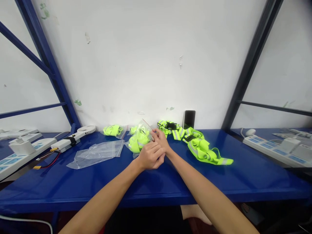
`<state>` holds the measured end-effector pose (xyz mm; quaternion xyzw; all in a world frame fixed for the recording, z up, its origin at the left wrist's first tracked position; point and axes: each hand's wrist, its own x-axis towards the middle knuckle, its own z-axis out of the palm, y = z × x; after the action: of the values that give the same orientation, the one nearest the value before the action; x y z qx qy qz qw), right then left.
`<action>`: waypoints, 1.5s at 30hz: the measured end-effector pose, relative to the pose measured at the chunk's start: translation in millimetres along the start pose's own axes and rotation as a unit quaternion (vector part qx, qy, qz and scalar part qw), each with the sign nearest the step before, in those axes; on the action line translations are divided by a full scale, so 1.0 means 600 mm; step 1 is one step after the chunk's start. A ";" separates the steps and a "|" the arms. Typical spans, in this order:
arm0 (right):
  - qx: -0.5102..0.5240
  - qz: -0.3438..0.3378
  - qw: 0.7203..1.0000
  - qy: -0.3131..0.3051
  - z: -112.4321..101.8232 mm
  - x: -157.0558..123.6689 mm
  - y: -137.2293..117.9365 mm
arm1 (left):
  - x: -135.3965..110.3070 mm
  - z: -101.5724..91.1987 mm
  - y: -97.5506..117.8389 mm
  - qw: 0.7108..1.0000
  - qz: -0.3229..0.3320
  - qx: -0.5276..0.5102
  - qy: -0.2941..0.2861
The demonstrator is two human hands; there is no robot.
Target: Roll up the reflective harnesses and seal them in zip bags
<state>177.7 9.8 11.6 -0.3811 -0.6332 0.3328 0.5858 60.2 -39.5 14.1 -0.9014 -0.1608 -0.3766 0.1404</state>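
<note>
A clear zip bag (140, 140) with a rolled neon-yellow reflective strap inside is held up just above the blue table. My left hand (151, 156) is closed at the bag's right side, its fingers curled. Behind it, my right hand (160, 139) pinches the bag's edge near the red zip line. The two hands overlap, so part of the grip is hidden. To the left lies a flat clear zip bag (97, 153). Farther back, another bagged yellow strap (113, 130) rests on the table. Loose yellow reflective straps (202, 151) with black buckles spread to the right.
A phone (189, 119) leans against the white wall. On the left are a white handheld fan (86, 130), a battery pack with wires (64, 143) and a power strip (21, 156). Another power strip (275, 150) lies at right. Blue posts (52, 65) frame the table (151, 191).
</note>
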 end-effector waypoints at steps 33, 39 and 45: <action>-0.613 0.135 0.779 -0.006 -0.148 0.089 -0.001 | -0.046 -0.002 -0.107 0.963 -0.266 -0.037 -0.035; -0.499 0.049 0.865 0.005 -0.146 0.092 -0.127 | -0.045 0.007 -0.119 0.890 -0.395 -0.178 0.142; -0.426 -0.003 0.904 -0.043 -0.135 0.062 -0.249 | -0.039 -0.003 -0.130 0.786 -0.469 -0.347 0.204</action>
<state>243.4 -32.9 166.9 -0.5777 -0.7403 0.0452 0.3408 12.8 26.6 8.7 -0.6055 -0.3895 -0.6016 -0.3459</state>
